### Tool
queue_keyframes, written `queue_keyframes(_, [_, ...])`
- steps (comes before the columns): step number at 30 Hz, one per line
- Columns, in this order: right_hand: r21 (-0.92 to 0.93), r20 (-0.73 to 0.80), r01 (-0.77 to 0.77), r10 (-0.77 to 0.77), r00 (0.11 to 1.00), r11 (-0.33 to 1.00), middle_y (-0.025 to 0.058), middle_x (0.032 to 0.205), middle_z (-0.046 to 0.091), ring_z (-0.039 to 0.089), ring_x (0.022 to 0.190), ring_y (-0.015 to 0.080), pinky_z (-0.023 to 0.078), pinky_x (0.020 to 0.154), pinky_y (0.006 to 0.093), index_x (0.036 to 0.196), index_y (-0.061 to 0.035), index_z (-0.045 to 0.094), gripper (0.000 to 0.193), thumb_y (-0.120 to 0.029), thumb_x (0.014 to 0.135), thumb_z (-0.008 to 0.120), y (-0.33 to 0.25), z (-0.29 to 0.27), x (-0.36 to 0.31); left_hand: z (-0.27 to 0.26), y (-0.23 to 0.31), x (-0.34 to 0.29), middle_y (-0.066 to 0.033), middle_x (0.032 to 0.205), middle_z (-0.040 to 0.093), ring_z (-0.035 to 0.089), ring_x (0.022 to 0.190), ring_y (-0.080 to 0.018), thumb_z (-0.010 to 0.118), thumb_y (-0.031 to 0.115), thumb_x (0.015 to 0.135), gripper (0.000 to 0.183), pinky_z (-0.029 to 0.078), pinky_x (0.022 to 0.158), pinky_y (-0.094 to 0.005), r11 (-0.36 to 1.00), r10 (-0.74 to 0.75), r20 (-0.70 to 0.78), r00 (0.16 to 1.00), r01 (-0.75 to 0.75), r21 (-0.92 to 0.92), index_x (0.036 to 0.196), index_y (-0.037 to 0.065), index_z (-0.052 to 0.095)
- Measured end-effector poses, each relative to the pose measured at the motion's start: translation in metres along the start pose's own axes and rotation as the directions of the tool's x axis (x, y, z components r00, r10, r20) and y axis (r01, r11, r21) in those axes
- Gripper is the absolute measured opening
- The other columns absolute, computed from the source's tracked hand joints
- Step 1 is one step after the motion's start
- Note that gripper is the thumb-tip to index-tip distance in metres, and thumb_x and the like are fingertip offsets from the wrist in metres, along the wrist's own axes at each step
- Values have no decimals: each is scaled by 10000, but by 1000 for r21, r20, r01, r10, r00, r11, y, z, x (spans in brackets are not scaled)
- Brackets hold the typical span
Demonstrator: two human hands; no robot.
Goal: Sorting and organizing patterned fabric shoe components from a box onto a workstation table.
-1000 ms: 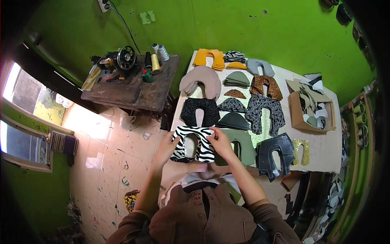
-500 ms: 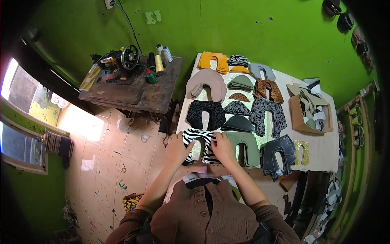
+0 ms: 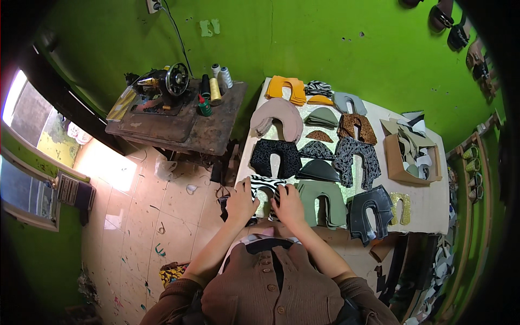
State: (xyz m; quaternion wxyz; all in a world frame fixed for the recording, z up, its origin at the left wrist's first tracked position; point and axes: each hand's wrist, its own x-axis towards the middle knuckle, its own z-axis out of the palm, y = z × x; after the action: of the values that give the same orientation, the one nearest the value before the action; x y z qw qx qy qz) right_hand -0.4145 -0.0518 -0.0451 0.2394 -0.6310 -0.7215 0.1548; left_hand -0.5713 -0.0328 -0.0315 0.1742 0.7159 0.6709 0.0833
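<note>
A zebra-striped U-shaped cut piece lies at the near left corner of a pale worktable. My left hand presses flat on its left arm and my right hand on its right arm. Fingers of both hands lie spread on the piece; neither lifts it. Beside my right hand sits an olive-green U-shaped stack, and a black speckled piece lies just beyond the zebra one.
More cut pieces fill the table: pink, orange, dark leather, gold glitter. A cardboard box of scraps stands at right. A sewing machine and thread cones sit on a wooden table at left.
My view has shifted closer and lower over the table. Both hands have slid down the zebra piece toward its near ends and now lie flatter on it.
</note>
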Motion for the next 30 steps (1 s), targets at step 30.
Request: queue_keyframes(30, [-297, 238, 201, -132, 962, 933, 96, 836, 615, 610, 791, 238, 508, 666, 344, 835, -55, 583, 216, -139, 645, 643, 20, 21, 62, 10, -3, 55, -133, 986, 517, 540, 926, -275, 719, 230, 609, 427, 483, 740, -364, 917, 354, 26, 935, -352, 188, 927, 17, 529])
